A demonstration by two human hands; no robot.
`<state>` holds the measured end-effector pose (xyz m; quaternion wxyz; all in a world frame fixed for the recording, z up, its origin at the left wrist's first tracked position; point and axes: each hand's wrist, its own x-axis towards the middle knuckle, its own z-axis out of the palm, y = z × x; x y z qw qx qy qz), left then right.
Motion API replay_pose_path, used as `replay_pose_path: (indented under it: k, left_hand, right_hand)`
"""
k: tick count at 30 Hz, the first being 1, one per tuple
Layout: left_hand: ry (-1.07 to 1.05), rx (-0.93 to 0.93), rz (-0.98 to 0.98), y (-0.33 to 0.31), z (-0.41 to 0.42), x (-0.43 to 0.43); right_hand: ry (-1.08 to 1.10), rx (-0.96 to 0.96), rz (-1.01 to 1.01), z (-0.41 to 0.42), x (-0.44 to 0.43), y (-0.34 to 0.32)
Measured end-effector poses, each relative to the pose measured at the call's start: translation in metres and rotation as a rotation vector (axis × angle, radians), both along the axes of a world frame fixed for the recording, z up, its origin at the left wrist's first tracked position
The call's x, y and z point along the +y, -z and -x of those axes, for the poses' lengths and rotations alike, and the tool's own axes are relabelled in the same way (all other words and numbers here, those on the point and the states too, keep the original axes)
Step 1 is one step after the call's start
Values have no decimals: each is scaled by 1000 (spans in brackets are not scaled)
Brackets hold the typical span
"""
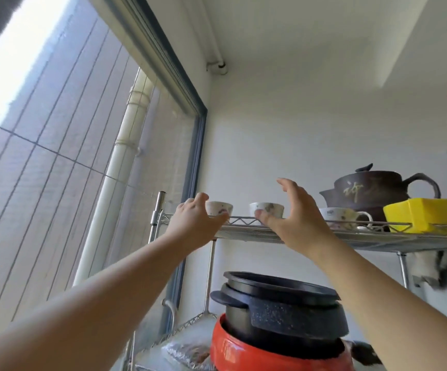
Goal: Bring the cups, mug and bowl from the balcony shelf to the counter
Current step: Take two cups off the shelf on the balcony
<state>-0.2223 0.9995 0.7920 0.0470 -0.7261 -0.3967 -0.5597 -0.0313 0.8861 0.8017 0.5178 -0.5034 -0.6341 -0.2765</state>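
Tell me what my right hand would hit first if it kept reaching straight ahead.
Most likely the small white speckled cup on the wire shelf; the open right hand is right before it, though depth is unclear.

Open air above the two cups (266, 209); teapot (369, 192) and yellow box (425, 214) crowd the mug (340, 214)

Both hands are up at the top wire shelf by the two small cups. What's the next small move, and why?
Probably close each hand on its cup. The left hand already curls at the left cup, though contact is unclear; the right hand is open, thumb in front of the middle cup, fingers above it. Neither cup is lifted off the wire shelf, and the mug waits to the right.
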Motion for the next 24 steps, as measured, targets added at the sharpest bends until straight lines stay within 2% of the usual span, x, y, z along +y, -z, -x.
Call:
replay_pose_path:
  k: [3, 6, 12, 20, 24]
  left_hand:
    - [-85, 56, -17, -17, -4, 13]
    - [-136, 139, -20, -29, -11, 23]
    - [-129, 125, 144, -49, -30, 40]
    - [-122, 37, 365, -68, -42, 59]
    - [-73, 46, 381, -71, -42, 70]
  right_hand:
    - [107, 36, 78, -2, 13, -20]
    - [232, 36, 240, -2, 26, -34]
    - [352, 154, 394, 0, 47, -61]
    - [379, 176, 550, -8, 72, -73]
    - [346, 241, 628, -11, 72, -75]
